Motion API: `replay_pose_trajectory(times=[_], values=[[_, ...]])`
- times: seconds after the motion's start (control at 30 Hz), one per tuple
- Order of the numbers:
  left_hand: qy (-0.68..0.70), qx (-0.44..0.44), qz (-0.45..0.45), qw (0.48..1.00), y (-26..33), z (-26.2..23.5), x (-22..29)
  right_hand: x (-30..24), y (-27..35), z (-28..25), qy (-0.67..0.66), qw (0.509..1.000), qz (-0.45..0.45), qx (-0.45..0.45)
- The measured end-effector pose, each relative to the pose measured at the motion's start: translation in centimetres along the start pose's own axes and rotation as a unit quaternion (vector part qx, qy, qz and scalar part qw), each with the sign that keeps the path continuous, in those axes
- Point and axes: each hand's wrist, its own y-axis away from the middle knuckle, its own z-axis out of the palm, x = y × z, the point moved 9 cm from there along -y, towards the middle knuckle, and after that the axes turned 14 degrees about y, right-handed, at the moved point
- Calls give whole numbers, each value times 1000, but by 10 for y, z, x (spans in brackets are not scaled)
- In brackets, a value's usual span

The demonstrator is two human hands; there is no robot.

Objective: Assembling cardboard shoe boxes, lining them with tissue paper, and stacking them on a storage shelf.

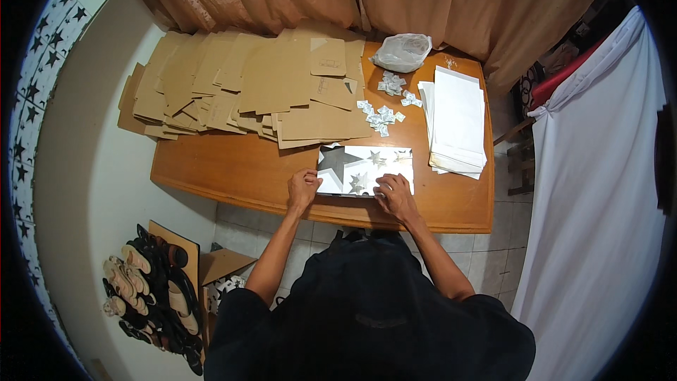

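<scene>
A flat white box [367,162] printed with grey and silver stars lies near the table's front edge, between my two hands. My left hand [305,189] is closed at the box's left side, its fingertips on the edge near the front corner. At the front right, my right hand [395,196] has its fingers bent over the box's top and front edge. The undersides of both hands and the thumbs' exact hold are partly hidden. Just beyond the box, several small white printed sachets [381,119] lie in a loose heap.
Overlapping brown cardboard sheets [271,77] cover the table's back left. A stack of white sheets [457,120] lies at the right, with a plastic bag [402,52] behind the sachets. Shoes [151,282] stand on the left below the wooden table [233,166].
</scene>
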Motion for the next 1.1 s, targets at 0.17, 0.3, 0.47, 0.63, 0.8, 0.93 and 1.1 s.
replay_pose_trajectory(times=[0.17,0.3,0.47,0.63,0.8,0.93,1.1], values=[[-156,32,53,986,18,6,38,5,3,5,-9,1000,17,-13],[-228,-7,217,949,28,20,72,4,2,7,-12,1000,16,-10],[-214,-214,352,886,53,82,76,4,6,12,-16,1000,17,-12],[-216,-273,340,874,56,103,39,-4,7,8,11,1000,5,-20],[-211,-255,361,872,59,102,37,-21,4,-2,-4,999,-32,-18],[-173,-249,350,886,59,100,39,-31,6,3,14,994,-107,6],[-170,-241,347,890,62,103,52,-33,8,4,0,993,-113,31]])
